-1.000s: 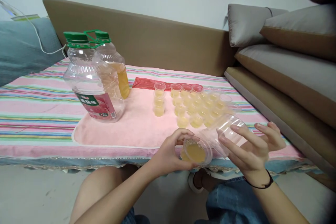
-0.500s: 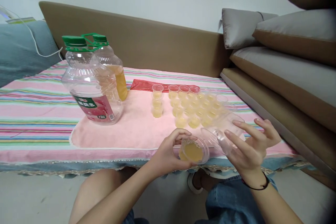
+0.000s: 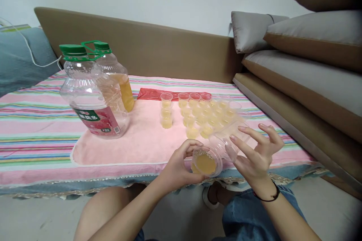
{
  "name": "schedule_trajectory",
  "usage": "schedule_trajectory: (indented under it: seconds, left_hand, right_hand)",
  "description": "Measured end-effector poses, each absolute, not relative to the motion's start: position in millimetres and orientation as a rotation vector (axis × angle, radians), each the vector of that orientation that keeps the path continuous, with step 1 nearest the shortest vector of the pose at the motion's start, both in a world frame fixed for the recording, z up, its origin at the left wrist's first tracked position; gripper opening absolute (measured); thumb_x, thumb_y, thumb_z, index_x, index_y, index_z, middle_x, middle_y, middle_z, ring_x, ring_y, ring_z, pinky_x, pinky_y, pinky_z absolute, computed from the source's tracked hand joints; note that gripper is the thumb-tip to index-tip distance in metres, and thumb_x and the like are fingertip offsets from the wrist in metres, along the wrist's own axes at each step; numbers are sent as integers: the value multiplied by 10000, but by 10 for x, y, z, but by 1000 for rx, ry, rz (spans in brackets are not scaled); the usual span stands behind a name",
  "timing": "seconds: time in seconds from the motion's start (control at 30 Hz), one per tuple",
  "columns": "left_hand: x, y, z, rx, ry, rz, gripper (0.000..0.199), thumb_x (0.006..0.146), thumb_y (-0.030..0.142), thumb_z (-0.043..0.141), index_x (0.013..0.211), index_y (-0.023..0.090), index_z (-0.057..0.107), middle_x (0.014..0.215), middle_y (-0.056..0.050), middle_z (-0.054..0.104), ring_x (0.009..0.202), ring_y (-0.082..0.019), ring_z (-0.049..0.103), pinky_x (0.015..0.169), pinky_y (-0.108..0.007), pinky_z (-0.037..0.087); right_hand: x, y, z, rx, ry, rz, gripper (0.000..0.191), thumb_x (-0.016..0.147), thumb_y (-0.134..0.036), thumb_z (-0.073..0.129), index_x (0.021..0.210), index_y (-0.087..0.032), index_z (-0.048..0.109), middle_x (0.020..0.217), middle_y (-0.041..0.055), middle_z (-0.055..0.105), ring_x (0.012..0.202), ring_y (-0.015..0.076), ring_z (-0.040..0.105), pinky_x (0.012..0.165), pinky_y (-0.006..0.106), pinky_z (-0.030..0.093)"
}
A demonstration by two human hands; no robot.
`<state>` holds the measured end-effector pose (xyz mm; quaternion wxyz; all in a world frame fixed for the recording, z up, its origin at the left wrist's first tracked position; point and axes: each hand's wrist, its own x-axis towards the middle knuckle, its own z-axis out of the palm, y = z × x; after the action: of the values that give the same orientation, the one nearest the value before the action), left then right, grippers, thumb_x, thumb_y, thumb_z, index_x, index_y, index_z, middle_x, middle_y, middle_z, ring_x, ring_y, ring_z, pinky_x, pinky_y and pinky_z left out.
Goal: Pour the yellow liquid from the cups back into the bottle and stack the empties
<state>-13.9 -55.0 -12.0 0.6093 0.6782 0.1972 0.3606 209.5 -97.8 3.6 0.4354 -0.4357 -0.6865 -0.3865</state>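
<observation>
The left forearm (image 3: 132,205) is slanting toward two o'clock; the left hand (image 3: 179,165) is forming a rounded grip, thumb (image 3: 195,177) lowermost. The right forearm (image 3: 285,209) is slanting between ten and eleven o'clock, the right hand (image 3: 256,156) holding its fingers (image 3: 252,134) loosely fanned.

The bed (image 3: 98,183) is covered by a pink striped sheet (image 3: 31,120), over which a pale pink mat (image 3: 143,139) is spread. Rows of clear plastic cups (image 3: 200,115), part-filled with yellow liquid, are set out on the mat; two green-capped plastic bottles (image 3: 96,118) are placed near its left end, and red plastic film (image 3: 148,94) is laid along its far edge
</observation>
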Motion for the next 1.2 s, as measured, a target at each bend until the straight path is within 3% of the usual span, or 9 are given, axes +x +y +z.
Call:
schedule_trajectory:
  seconds: [0.2,0.37,0.73,0.87,1.0,1.07,1.2]
  left_hand:
    - [-143,-546,-123,1560,453,839,606,564,97,764,1094,228,501,1158,-70,663,1119,-246,620,959,-369,453]
    - [-145,-542,-118,1560,465,839,604,559,102,768,1088,223,504,1162,-74,665,1131,-247,616,961,-365,457]
    - [-191,-488,-105,1596,551,846,599,583,128,771,1110,218,501,1204,-110,656,1165,-261,610,986,-378,459]
    - [-263,-402,-109,1638,658,898,573,626,170,774,1120,231,491,1236,-125,649,1191,-270,607,976,-381,482]
    - [-321,-327,-110,1647,782,1026,539,643,273,801,1100,229,519,1205,-117,666,1175,-277,621,977,-385,504]
    - [-344,-294,-110,1624,855,1092,539,647,313,802,1106,233,531,1201,-109,669,1170,-275,624,988,-389,505]
    - [-425,-182,-130,1636,977,1165,548,638,369,806,1103,235,548,1199,-112,668,1157,-285,630,983,-401,518]
  right_hand:
    - [2077,-1002,28,-1092,-1731,-925,488,759,-61,611,1105,-403,648,1180,5,602,1259,288,395,1038,583,338]
    - [2102,-1031,28,-1074,-1778,-936,381,795,-105,630,1045,-391,668,1159,1,602,1252,270,387,1069,576,309]
    - [2334,-1032,-26,-1223,-1642,-973,437,758,-142,725,1124,-359,626,1145,25,631,1240,297,444,1019,554,369]
    - [2784,-865,-65,-1407,-1323,-723,545,726,-306,774,1227,-252,567,1147,79,644,1143,298,548,983,530,418]
    - [3505,-564,-231,-1448,-874,-176,758,642,-423,791,1277,-202,440,1185,111,625,1095,259,601,982,474,438]
    - [3844,-411,-367,-1481,-712,-32,778,553,-461,804,1197,-208,446,1141,107,631,1063,253,604,966,458,450]
    - [4300,-186,-656,-1550,-629,55,630,468,-489,807,964,-219,528,1050,86,636,974,250,617,860,420,503]
